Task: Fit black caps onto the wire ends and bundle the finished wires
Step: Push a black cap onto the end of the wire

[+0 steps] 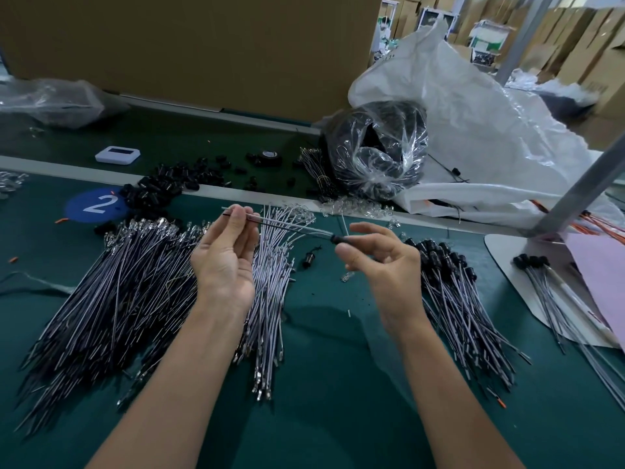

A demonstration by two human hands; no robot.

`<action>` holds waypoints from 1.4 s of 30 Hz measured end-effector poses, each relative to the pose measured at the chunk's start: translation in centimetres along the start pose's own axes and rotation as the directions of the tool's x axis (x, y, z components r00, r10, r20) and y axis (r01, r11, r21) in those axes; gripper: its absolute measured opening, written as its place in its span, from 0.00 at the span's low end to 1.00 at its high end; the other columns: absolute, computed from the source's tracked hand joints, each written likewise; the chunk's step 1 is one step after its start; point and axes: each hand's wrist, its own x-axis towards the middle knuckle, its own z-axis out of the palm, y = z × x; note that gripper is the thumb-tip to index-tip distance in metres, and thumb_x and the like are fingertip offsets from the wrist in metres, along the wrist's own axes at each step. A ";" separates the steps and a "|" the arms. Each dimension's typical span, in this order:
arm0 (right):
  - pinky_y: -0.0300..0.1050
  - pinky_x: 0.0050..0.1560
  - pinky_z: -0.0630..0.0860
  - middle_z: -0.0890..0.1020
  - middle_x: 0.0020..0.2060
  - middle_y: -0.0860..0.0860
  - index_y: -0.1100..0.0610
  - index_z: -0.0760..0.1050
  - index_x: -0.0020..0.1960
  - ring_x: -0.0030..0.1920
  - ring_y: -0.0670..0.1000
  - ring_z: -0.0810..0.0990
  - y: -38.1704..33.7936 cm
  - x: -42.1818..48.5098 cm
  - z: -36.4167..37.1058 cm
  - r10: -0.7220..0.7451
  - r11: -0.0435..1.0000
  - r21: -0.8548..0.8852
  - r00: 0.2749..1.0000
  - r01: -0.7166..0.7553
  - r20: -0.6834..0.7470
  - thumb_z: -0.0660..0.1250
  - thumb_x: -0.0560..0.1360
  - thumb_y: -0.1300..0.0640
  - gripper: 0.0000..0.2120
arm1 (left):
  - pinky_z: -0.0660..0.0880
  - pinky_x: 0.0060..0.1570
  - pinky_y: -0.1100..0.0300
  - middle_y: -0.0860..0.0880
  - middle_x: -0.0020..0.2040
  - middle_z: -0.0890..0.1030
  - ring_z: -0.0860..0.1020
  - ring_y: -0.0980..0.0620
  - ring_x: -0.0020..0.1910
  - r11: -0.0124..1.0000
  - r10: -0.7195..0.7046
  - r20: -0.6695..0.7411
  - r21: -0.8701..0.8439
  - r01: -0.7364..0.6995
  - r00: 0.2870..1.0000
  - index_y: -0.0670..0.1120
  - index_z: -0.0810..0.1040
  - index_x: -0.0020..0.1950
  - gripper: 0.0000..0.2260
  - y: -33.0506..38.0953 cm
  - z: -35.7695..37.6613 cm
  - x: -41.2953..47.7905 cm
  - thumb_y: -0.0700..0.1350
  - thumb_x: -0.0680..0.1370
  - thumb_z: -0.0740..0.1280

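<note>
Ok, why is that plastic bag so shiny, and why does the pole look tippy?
Head view: room light glints off the crinkled clear bag. Head view: the wide-angle lens probably tilts the metal post and bows the table's grey rail. Head view: the far cartons look soft.

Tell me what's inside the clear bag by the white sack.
Through the clear bag a dark mass of black parts shows, blurred by glare and creases. Whether they are caps or coiled wires cannot be told, and the bag's underside is hidden.
</note>
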 end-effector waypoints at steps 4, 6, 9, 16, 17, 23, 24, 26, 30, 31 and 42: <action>0.39 0.39 0.80 0.85 0.48 0.53 0.55 0.84 0.43 0.41 0.49 0.83 -0.7 0.3 -0.8 0.158 0.826 0.548 0.987 -0.130 -0.004 0.72 0.68 0.60 0.05 | 0.80 0.39 0.63 0.45 0.38 0.85 0.84 0.51 0.37 0.972 -0.069 0.156 0.232 0.031 0.985 0.42 0.79 0.51 0.15 -0.6 0.3 -0.2 0.37 0.65 0.72; 0.41 0.42 0.81 0.85 0.47 0.54 0.57 0.79 0.46 0.42 0.50 0.84 -0.8 0.5 -1.1 0.181 0.716 0.683 0.983 -0.144 0.017 0.69 0.72 0.58 0.04 | 0.81 0.40 0.60 0.45 0.38 0.84 0.83 0.49 0.37 0.920 -0.172 0.264 0.387 0.059 0.949 0.41 0.77 0.56 0.17 -1.0 0.4 -0.5 0.37 0.67 0.71; 0.39 0.39 0.79 0.84 0.38 0.53 0.58 0.75 0.46 0.36 0.49 0.81 -0.7 0.7 -1.3 0.192 0.716 0.682 0.981 -0.149 0.013 0.66 0.73 0.55 0.06 | 0.81 0.43 0.57 0.47 0.39 0.83 0.82 0.48 0.41 0.849 -0.263 0.397 0.529 0.015 0.879 0.42 0.79 0.58 0.12 -1.7 0.5 -0.8 0.42 0.75 0.67; 0.34 0.34 0.75 0.84 0.31 0.52 0.61 0.77 0.48 0.30 0.44 0.80 -0.5 -0.2 0.6 0.104 0.960 0.243 0.984 -0.137 0.143 0.71 0.70 0.58 0.10 | 0.78 0.51 0.53 0.46 0.44 0.85 0.82 0.53 0.43 0.774 -0.295 0.479 0.627 -0.087 0.827 0.46 0.85 0.50 0.18 -2.9 0.7 -1.4 0.53 0.64 0.75; 0.34 0.33 0.75 0.84 0.30 0.51 0.61 0.76 0.47 0.29 0.44 0.80 -0.5 -0.3 0.8 0.093 0.966 0.226 0.984 -0.126 0.152 0.71 0.70 0.60 0.08 | 0.77 0.54 0.50 0.47 0.43 0.85 0.82 0.53 0.41 0.774 -0.294 0.478 0.627 -0.087 0.828 0.46 0.86 0.48 0.17 -3.1 0.6 -1.5 0.52 0.63 0.76; 0.35 0.35 0.75 0.85 0.34 0.54 0.61 0.78 0.51 0.31 0.45 0.81 -0.6 -0.6 0.9 0.098 0.979 0.156 0.972 -0.133 0.213 0.72 0.69 0.58 0.12 | 0.80 0.43 0.59 0.47 0.39 0.85 0.82 0.54 0.37 0.855 -0.247 0.459 0.518 -0.032 0.853 0.45 0.86 0.42 0.10 -3.1 0.4 -0.9 0.47 0.64 0.75; 0.35 0.35 0.75 0.85 0.33 0.54 0.61 0.79 0.50 0.31 0.45 0.80 -0.5 -0.6 1.0 0.108 0.984 0.116 0.967 -0.137 0.233 0.72 0.70 0.59 0.10 | 0.79 0.42 0.60 0.47 0.40 0.85 0.82 0.53 0.38 0.860 -0.225 0.446 0.509 -0.040 0.866 0.45 0.86 0.43 0.10 -3.1 0.5 -0.9 0.47 0.64 0.74; 0.34 0.35 0.74 0.85 0.33 0.52 0.59 0.82 0.46 0.30 0.44 0.79 -0.4 -0.5 0.9 0.112 0.991 0.039 0.958 -0.127 0.263 0.71 0.73 0.63 0.03 | 0.77 0.44 0.59 0.48 0.42 0.85 0.81 0.54 0.40 0.861 -0.177 0.427 0.504 -0.071 0.887 0.45 0.85 0.46 0.11 -3.0 0.5 -0.9 0.46 0.66 0.73; 0.32 0.34 0.73 0.84 0.31 0.50 0.56 0.83 0.41 0.29 0.42 0.78 -0.2 -0.5 1.0 0.098 0.995 -0.008 0.957 -0.100 0.272 0.70 0.74 0.66 0.07 | 0.78 0.44 0.62 0.49 0.43 0.85 0.82 0.55 0.44 0.875 -0.125 0.457 0.470 -0.120 0.880 0.42 0.83 0.49 0.12 -3.1 0.6 -1.0 0.43 0.67 0.71; 0.32 0.34 0.73 0.84 0.31 0.51 0.56 0.83 0.41 0.29 0.42 0.78 -0.2 -0.5 1.0 0.091 0.996 -0.005 0.959 -0.093 0.268 0.70 0.74 0.66 0.07 | 0.79 0.44 0.62 0.48 0.43 0.86 0.82 0.55 0.44 0.874 -0.117 0.463 0.468 -0.130 0.879 0.42 0.83 0.49 0.12 -3.2 0.6 -1.0 0.42 0.67 0.72; 0.36 0.36 0.76 0.85 0.32 0.53 0.61 0.82 0.43 0.31 0.46 0.81 0.1 -0.6 1.5 0.076 0.994 0.061 0.978 -0.089 0.196 0.70 0.74 0.68 0.05 | 0.78 0.46 0.52 0.44 0.46 0.85 0.81 0.49 0.44 0.854 -0.073 0.434 0.492 -0.168 0.898 0.42 0.84 0.50 0.14 -3.7 0.7 -1.6 0.46 0.66 0.74</action>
